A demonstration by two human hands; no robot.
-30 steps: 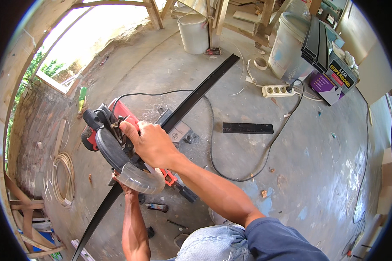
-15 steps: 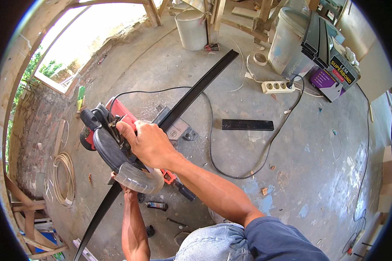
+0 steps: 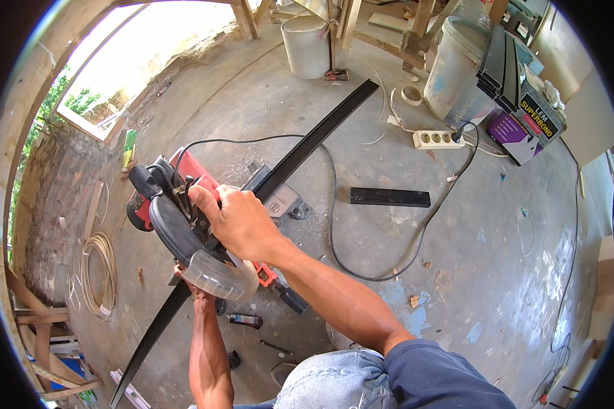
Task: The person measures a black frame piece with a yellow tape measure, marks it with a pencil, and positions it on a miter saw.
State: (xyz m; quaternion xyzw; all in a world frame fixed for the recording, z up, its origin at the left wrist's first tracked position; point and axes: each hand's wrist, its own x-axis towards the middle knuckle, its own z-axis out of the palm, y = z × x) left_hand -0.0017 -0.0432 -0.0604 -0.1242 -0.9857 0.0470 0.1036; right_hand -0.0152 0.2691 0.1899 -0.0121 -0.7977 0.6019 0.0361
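Note:
A red and black chop saw [image 3: 179, 225] with a clear plastic guard [image 3: 218, 274] stands on the floor at left of centre. My right hand [image 3: 244, 221] is closed around its red handle, thumb on the upper side. Running diagonally through the saw is a long black profile [image 3: 314, 144], its near end [image 3: 143, 354] reaching toward the lower left. Below the guard, my left hand [image 3: 202, 290] grips this profile close to the saw; the guard hides part of the fingers. Whether the blade touches the profile is hidden.
A short black offcut [image 3: 389, 197] lies right of the saw. The black cord [image 3: 333, 225] loops across the floor to a white power strip [image 3: 438, 140]. Buckets [image 3: 305, 48] and boxes [image 3: 522, 133] stand at the back. A cable coil [image 3: 99, 273] lies left.
The view has shifted slightly, moving the scene a little to the right. Both hands keep their places on the saw handle and the profile.

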